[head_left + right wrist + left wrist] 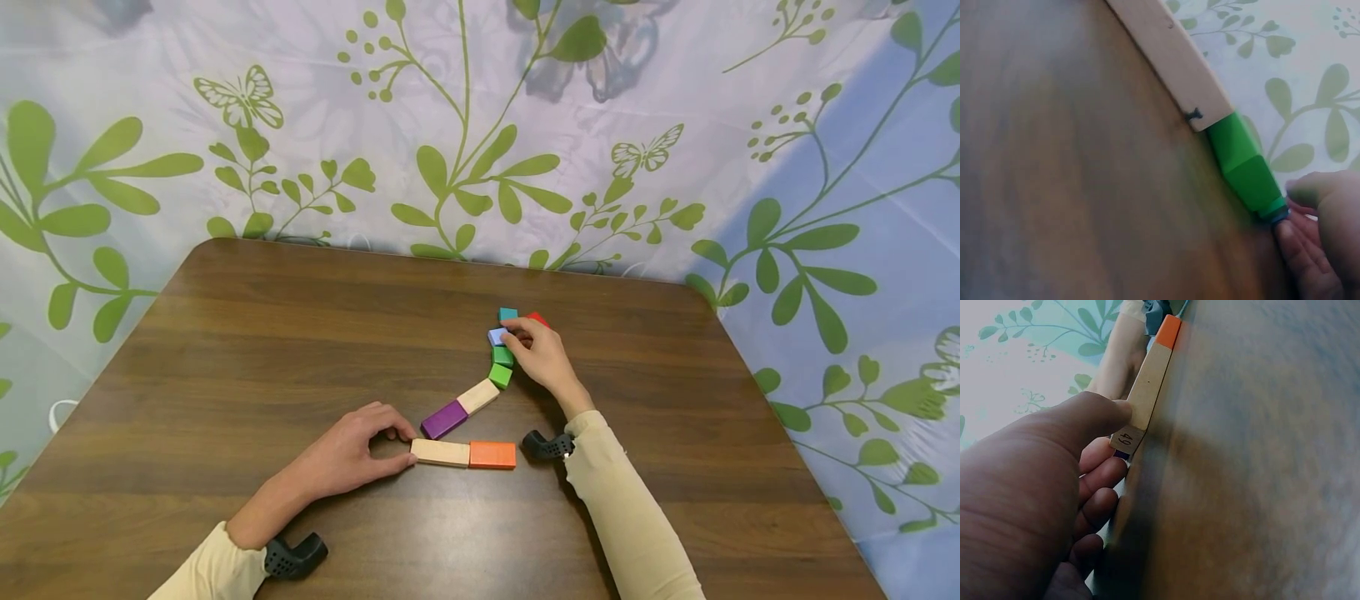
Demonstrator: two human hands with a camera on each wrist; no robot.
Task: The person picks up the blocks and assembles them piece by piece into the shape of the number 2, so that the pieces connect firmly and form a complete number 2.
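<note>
My left hand (367,446) has its thumb and index finger about the left end of a plain wooden block (440,452), which is marked 49 in the left wrist view. An orange block (492,455) meets its right end. Farther back, my right hand (542,357) pinches a small lavender block (497,337) between thumb and index finger. Just beyond lies a teal block (508,314), and a red block (538,319) shows partly behind the hand. Toward me, a dark green block (502,357) and a light green block (500,376) continue the curved row.
A second plain wooden block (478,397) and a purple block (444,419) run diagonally from the green ones toward the left hand. Everything lies on a brown wooden table (300,333). Behind it hangs a leaf-patterned curtain (480,125). Black wrist devices (297,557) are worn at both cuffs.
</note>
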